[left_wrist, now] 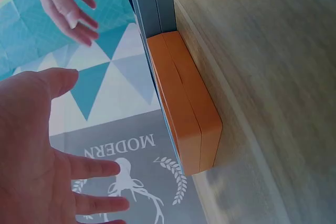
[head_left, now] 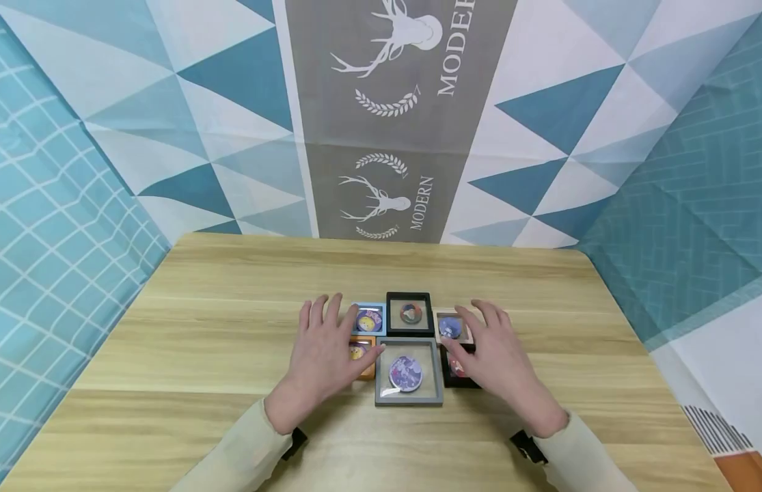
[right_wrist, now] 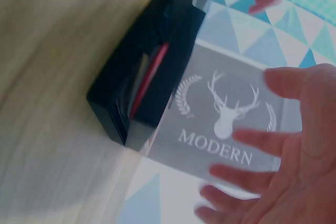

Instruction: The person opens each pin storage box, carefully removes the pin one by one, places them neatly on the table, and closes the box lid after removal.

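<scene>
Six-piece wording aside, several square display frames with round badges behind clear film lie together on the table. At the middle front is a large grey frame (head_left: 406,396) with a purple badge. Behind it lies a black frame (head_left: 411,296), flanked by a light blue frame (head_left: 370,320) and a pale pink frame (head_left: 454,328). An orange frame (left_wrist: 186,98) borders the grey one on the left, a small black frame (right_wrist: 157,72) on the right. My left hand (head_left: 322,352) hovers over the left frames, fingers spread. Above the right frames hovers my right hand (head_left: 500,352), fingers loosely extended, holding nothing.
The wood-grain table (head_left: 282,273) ends at a patterned cloth backdrop (head_left: 381,123) with deer heads. Blue checked cloth (head_left: 48,205) hangs at the left, teal cloth (head_left: 682,225) at the right. Dark straps show at both wrists.
</scene>
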A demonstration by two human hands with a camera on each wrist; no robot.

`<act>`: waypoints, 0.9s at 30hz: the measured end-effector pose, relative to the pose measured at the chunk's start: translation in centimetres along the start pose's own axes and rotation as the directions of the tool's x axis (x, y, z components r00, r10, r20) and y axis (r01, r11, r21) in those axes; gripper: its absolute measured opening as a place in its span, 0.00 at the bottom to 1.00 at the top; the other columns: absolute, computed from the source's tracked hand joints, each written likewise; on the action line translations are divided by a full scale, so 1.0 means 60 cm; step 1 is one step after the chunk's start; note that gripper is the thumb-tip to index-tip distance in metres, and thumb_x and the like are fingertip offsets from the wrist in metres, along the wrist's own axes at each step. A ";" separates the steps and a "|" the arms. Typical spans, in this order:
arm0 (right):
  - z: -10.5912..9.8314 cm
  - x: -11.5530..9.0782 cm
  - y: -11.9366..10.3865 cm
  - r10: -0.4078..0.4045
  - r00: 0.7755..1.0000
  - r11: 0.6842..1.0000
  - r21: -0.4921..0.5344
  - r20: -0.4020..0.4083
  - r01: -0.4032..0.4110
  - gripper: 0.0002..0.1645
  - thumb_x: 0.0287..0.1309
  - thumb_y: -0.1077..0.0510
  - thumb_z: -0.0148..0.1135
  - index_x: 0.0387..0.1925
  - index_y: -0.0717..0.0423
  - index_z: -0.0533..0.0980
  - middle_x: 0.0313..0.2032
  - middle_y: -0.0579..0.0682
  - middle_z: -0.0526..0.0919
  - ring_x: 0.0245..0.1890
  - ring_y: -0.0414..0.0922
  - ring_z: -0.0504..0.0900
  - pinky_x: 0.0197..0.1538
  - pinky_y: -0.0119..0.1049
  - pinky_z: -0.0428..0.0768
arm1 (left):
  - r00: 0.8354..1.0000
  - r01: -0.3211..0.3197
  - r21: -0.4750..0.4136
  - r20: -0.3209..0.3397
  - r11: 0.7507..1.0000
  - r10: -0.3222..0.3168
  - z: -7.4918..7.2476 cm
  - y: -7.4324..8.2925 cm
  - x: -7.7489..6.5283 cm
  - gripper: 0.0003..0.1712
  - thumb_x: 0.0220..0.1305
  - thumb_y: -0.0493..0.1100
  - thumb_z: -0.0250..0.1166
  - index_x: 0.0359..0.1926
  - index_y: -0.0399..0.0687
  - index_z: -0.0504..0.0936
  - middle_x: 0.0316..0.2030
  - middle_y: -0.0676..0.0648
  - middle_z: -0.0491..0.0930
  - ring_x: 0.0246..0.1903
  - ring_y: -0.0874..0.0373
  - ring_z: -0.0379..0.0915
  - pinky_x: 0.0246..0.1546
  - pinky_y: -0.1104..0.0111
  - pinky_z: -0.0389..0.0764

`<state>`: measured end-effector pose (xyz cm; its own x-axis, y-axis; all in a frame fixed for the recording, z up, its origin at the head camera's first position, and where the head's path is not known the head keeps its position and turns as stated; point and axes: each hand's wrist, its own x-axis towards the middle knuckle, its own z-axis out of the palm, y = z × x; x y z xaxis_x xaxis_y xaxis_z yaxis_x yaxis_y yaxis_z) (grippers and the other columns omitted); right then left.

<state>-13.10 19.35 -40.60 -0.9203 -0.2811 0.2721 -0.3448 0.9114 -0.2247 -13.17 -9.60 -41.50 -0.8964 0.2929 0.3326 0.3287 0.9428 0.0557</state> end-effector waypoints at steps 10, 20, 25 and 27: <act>-0.003 0.003 0.024 -0.216 0.974 0.976 0.034 0.062 0.214 0.13 0.53 0.48 0.63 0.39 0.47 0.82 0.44 0.46 0.79 0.45 0.44 0.76 0.46 0.41 0.76 | 0.998 -0.034 0.012 0.055 0.999 0.033 -0.006 -0.001 0.007 0.36 0.56 0.71 0.49 0.48 0.49 0.79 0.44 0.45 0.77 0.47 0.47 0.70 0.58 0.52 0.60; 0.015 -0.014 0.043 -0.262 0.931 0.962 0.148 0.253 0.231 0.20 0.35 0.39 0.71 0.33 0.37 0.78 0.49 0.44 0.73 0.50 0.43 0.69 0.51 0.41 0.72 | 0.996 -0.069 -0.051 0.047 0.996 0.072 -0.002 0.008 0.011 0.20 0.56 0.61 0.57 0.34 0.51 0.80 0.19 0.55 0.73 0.28 0.54 0.76 0.41 0.60 0.75; 0.020 -0.013 0.045 -0.274 0.923 0.959 0.155 0.271 0.239 0.20 0.31 0.41 0.73 0.31 0.36 0.76 0.47 0.43 0.70 0.46 0.42 0.65 0.46 0.39 0.72 | 0.995 -0.096 -0.078 0.019 0.992 0.098 -0.001 0.016 0.021 0.18 0.57 0.60 0.57 0.30 0.52 0.78 0.14 0.59 0.63 0.17 0.61 0.65 0.25 0.67 0.72; 0.021 -0.011 0.043 -0.286 0.918 0.956 0.154 0.275 0.252 0.20 0.30 0.41 0.73 0.30 0.36 0.76 0.45 0.42 0.69 0.44 0.42 0.64 0.44 0.38 0.71 | 0.995 -0.100 -0.096 0.018 0.990 0.103 -0.001 0.020 0.025 0.18 0.58 0.61 0.56 0.29 0.52 0.77 0.13 0.59 0.62 0.14 0.63 0.61 0.20 0.69 0.67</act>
<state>-13.60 21.52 -42.54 -0.7969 -0.6015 0.0562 -0.5895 0.7539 -0.2902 -14.11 -8.06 -40.85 -0.8631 0.3909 0.3199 0.4440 0.8890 0.1118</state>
